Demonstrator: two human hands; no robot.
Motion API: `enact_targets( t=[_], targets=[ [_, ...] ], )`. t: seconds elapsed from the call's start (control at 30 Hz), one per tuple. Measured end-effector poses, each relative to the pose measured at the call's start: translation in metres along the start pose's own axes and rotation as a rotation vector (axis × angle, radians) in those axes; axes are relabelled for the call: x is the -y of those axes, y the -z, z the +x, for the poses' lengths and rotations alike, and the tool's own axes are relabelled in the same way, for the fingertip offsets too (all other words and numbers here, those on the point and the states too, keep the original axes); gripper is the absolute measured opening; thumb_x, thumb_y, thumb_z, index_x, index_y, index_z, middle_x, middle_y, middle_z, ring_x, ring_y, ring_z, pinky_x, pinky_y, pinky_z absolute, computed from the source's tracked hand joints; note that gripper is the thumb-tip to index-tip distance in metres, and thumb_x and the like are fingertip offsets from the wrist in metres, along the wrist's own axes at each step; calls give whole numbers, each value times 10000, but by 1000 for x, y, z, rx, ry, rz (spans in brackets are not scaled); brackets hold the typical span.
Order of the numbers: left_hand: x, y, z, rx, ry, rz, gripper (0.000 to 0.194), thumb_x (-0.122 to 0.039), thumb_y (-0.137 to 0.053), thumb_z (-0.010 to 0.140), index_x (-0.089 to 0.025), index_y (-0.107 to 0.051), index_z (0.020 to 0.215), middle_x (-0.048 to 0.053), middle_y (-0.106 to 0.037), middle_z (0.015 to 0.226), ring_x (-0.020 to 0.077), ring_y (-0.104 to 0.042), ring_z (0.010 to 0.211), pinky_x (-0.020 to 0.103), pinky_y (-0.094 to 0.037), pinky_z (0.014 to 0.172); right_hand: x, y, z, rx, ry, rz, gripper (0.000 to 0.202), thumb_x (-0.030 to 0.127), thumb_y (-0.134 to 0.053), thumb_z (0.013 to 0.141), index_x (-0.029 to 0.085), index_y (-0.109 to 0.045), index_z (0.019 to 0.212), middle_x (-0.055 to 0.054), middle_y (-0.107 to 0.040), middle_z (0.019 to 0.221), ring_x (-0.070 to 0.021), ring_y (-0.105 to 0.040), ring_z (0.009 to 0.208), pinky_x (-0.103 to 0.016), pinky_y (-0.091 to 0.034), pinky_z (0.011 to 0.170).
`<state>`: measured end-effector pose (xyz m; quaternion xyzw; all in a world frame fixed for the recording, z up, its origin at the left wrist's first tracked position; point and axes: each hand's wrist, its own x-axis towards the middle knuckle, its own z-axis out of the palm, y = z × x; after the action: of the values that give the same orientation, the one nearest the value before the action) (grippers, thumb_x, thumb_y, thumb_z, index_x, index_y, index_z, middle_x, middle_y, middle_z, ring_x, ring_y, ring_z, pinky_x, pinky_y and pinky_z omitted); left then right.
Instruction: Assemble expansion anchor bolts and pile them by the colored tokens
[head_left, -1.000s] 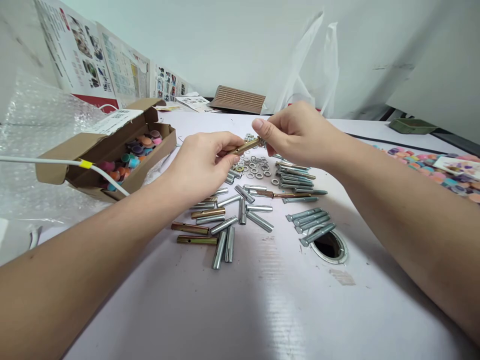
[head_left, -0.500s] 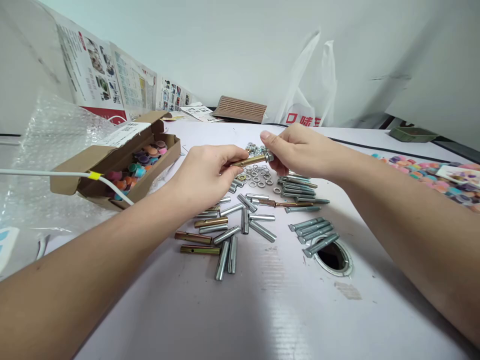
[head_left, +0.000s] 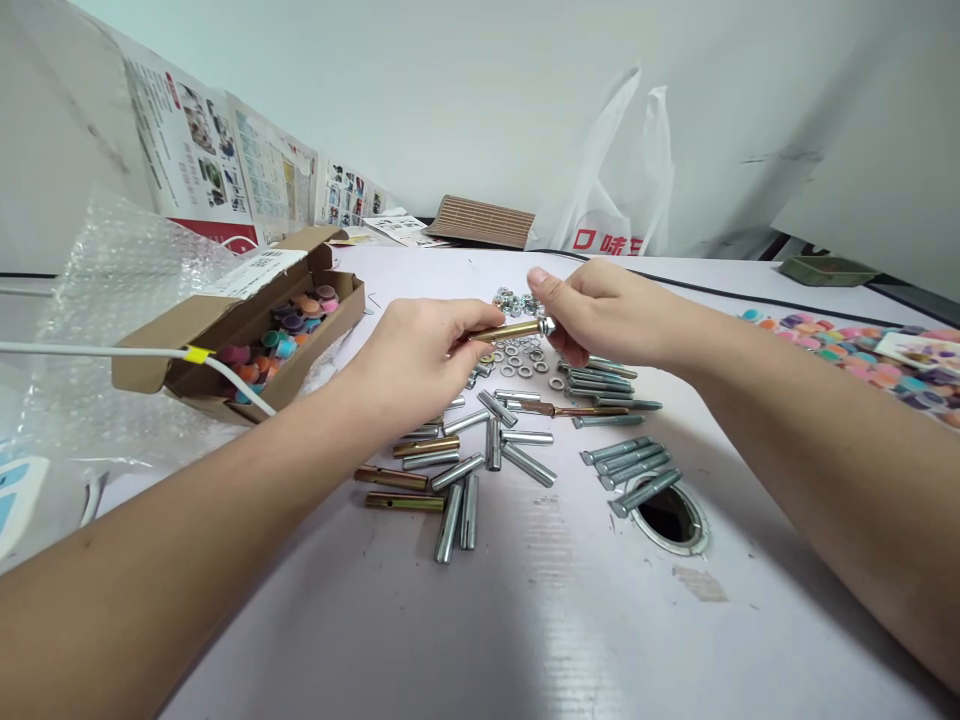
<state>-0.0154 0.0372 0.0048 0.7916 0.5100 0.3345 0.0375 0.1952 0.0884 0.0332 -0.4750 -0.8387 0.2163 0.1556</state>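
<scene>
My left hand (head_left: 431,350) pinches a brass-coloured sleeve (head_left: 514,331) by its left end. A silver nut (head_left: 547,327) sits at the sleeve's right end, against the curled fingers of my right hand (head_left: 574,310), whose thumb is raised off it. Below the hands lie loose silver sleeves (head_left: 529,464) and several brass-coloured ones (head_left: 405,502). Washers (head_left: 525,370) and a pile of nuts (head_left: 517,300) are behind and under the held piece. Bolts (head_left: 630,460) lie in rows to the right.
An open cardboard box (head_left: 349,300) of coloured pieces stands at left, with bubble wrap (head_left: 112,300) and a white cable (head_left: 97,350) by it. A round hole (head_left: 671,520) opens in the table at right. A plastic bag (head_left: 615,200) stands at the back.
The view has shifted slightly. Both hands still hold the piece together, and it now lies a little more level, with more of the nut showing.
</scene>
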Motion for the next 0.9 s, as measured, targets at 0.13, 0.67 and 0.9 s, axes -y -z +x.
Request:
enact_targets(
  t=[0.13,0.67,0.9],
  targets=[
    [3,-1,1,-32,-10,-19,257,-171,-632,850,-256,-797,1027,-8,-804,960,189,-740,820,293,-579,743,-5,9,-3,45,125,30,576,697,-523,916,160,-652,753,-20,-604,656,-91,-458,532,-267,-322,533],
    [1,-1,-4,-98,-228,-22,224,-129,-639,886,-220,-741,1063,-8,-789,1005,139,-726,883,244,-552,819,-19,11,-3,244,36,259,410,571,-551,951,194,-696,877,-65,-703,889,-180,-609,815,-306,-439,701],
    [-5,0,-8,-165,-286,38,146,-197,-655,907,-242,-745,1012,-10,-787,954,137,-717,871,246,-557,811,-22,8,-4,460,65,493,328,481,-606,936,172,-707,983,-84,-688,983,-180,-598,886,-313,-487,814]
  ],
)
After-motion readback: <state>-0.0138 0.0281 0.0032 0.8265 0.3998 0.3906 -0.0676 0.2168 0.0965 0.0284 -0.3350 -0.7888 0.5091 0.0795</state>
